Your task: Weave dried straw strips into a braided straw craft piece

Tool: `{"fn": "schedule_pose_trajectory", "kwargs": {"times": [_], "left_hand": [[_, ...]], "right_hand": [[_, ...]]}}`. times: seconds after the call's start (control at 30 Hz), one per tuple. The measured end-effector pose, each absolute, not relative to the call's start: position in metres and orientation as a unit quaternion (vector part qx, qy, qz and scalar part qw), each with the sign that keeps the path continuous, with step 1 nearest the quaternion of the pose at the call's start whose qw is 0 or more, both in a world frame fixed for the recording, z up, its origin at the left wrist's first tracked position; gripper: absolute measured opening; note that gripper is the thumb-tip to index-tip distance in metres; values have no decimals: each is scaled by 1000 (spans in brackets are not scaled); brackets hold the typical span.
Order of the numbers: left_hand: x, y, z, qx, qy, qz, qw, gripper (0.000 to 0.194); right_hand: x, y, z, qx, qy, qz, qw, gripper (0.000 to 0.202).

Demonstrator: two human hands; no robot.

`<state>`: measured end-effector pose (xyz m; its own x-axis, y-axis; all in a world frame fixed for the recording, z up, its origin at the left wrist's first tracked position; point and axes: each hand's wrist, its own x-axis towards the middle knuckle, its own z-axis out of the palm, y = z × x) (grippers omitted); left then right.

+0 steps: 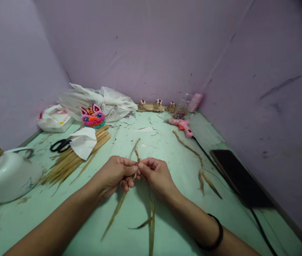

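Over the middle of the table, my left hand (121, 172) pinches a cord of dried plant fibre (136, 149). Close against it, my right hand (155, 174) pinches the same cord from the other side. The twisted end of the cord points up and away beyond my fingertips. Loose strands (115, 217) hang below, one toward the lower left and others under my right hand. My fingers hide the part of the cord between them. To the right lies a second twisted fibre cord (193, 151) with split, loose ends.
A pink glue gun (181, 126) with a black cable and a dark phone (240, 177) lie at right. At left are dried fibre strips (63, 169), black scissors (60, 145), white paper (84, 142), a colourful knitted piece (93, 117) and a white container (9, 177). Plastic bags (97, 101) lie behind.
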<state>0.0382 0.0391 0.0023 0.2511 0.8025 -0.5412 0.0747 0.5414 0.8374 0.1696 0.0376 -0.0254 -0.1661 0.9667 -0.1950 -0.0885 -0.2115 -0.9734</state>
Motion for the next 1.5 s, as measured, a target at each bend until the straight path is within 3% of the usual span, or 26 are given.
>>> {"fn": "schedule_pose_trajectory", "kwargs": {"times": [0.23, 0.47, 0.53, 0.63, 0.7, 0.77, 0.97, 1.17, 1.37, 1.5], "left_hand": [[35, 45, -3, 394, 576, 245, 673, 5], [33, 48, 3, 443, 577, 213, 652, 10], [30, 51, 1, 463, 616, 262, 581, 18], [21, 61, -3, 594, 621, 379, 343, 29], [14, 68, -5, 709, 556, 385, 198, 36], [9, 75, -6, 781, 496, 349, 150, 33], [-1, 78, -5, 817, 432, 274, 266, 27], [-6, 72, -5, 750, 529, 271, 291, 21], [7, 58, 10, 573, 561, 356, 480, 31], [27, 42, 15, 634, 509, 349, 466, 32]], "right_hand": [[170, 36, -28, -492, -511, 565, 421, 17], [170, 38, -27, -502, -502, 570, 414, 14], [171, 39, -28, -513, -502, 554, 422, 12], [174, 40, -25, -481, -517, 572, 418, 12], [178, 42, -21, -440, -529, 604, 403, 14], [183, 44, -16, -408, -534, 634, 381, 17], [200, 54, -12, -381, -477, 680, 407, 23], [202, 60, -16, -408, -468, 646, 444, 36], [197, 57, -19, -437, -572, 583, 376, 33], [189, 54, -23, -456, -586, 569, 354, 29]]}}
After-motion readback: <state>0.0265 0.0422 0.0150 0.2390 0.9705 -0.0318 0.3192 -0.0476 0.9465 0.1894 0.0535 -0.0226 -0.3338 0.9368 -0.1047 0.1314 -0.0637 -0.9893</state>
